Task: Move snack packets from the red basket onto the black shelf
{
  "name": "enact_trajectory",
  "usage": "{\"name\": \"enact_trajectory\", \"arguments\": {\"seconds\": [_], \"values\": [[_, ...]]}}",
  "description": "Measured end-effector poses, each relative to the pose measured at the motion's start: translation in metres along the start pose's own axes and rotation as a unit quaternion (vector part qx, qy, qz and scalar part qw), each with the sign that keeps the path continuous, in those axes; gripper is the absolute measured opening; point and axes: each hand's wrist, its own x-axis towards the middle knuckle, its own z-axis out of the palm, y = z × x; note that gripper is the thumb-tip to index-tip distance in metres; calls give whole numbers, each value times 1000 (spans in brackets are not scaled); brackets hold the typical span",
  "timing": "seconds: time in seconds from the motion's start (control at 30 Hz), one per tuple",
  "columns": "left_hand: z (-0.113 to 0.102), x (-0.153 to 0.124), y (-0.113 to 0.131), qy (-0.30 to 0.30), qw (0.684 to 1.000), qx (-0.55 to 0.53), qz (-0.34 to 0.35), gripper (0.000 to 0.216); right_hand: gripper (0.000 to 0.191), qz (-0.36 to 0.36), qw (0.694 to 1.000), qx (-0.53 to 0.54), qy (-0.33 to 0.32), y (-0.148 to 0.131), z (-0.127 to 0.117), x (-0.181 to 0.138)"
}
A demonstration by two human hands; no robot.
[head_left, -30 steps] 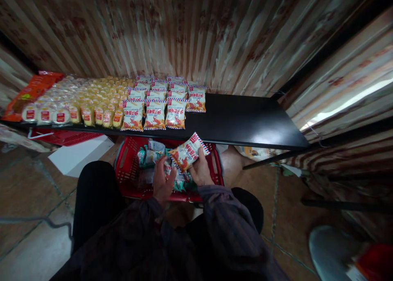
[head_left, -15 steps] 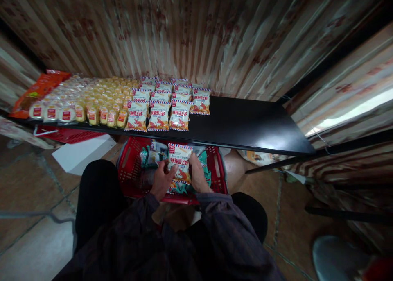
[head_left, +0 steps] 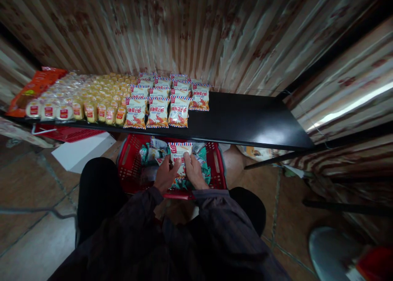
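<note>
A white and orange snack bag [head_left: 180,148] with a striped top edge is held upright over the red basket. My left hand [head_left: 166,174] grips its left side, thumb on the front. On the other side my right hand [head_left: 194,171] grips it, its thumb also on the printed face. Below, the red plastic basket [head_left: 124,166] stands between my knees and contains green and white packets [head_left: 153,152]. Matching snack bags [head_left: 158,112] stand in rows on the black shelf [head_left: 245,117] in front of me.
Left of the bags, yellow wrapped cakes [head_left: 91,112] and white wrapped cakes [head_left: 48,109] fill the shelf, with an orange bag [head_left: 35,90] at its end. A white box [head_left: 82,150] lies below. A striped curtain [head_left: 172,35] hangs behind. At lower right is a grey stool [head_left: 328,252].
My hands have shifted inward over the snack bag, thumbs now covering more of its front. The shelf appears slightly higher in view.
</note>
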Motion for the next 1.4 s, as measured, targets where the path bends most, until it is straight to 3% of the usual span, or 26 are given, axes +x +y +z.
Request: {"name": "enact_trajectory", "arguments": {"seconds": [0.17, 0.33, 0.5, 0.63, 0.8, 0.87, 0.97, 1.07, 1.27, 1.4], "values": [[7, 2, -5, 64, 996, 58, 31, 32, 62, 5, 999, 28, 17, 0, 0, -1], [10, 3, -14, 83, 996, 13, 25, 33, 46, 41, 995, 83, 44, 1, 2, -1], [1, 10, -22, 130, 991, 22, 4, 33, 53, 56, 993, 107, -13, 5, 7, -3], [-4, 12, -32, 131, 990, 33, -40, 31, 60, 59, 990, 109, -65, 4, 9, -5], [-10, 12, -33, 119, 990, 30, -63, 24, 55, 62, 993, 85, -60, 3, 9, -5], [-14, 10, -29, 139, 989, 48, -25, 18, 51, 56, 996, 60, -33, 5, 9, -3], [-16, 4, -20, 179, 975, 95, 91, 22, 46, 49, 999, 17, -5, 7, 8, -1], [-8, -3, -15, 144, 971, 120, 147, 22, 44, 37, 999, 15, -23, 7, 6, -1], [5, -12, -14, 140, 982, 93, 92, 37, 39, 18, 984, 170, -46, 1, 4, -3], [-1, -10, -4, 104, 994, -17, 5, 50, 30, 9, 972, 232, -32, -2, 5, -3]]}}
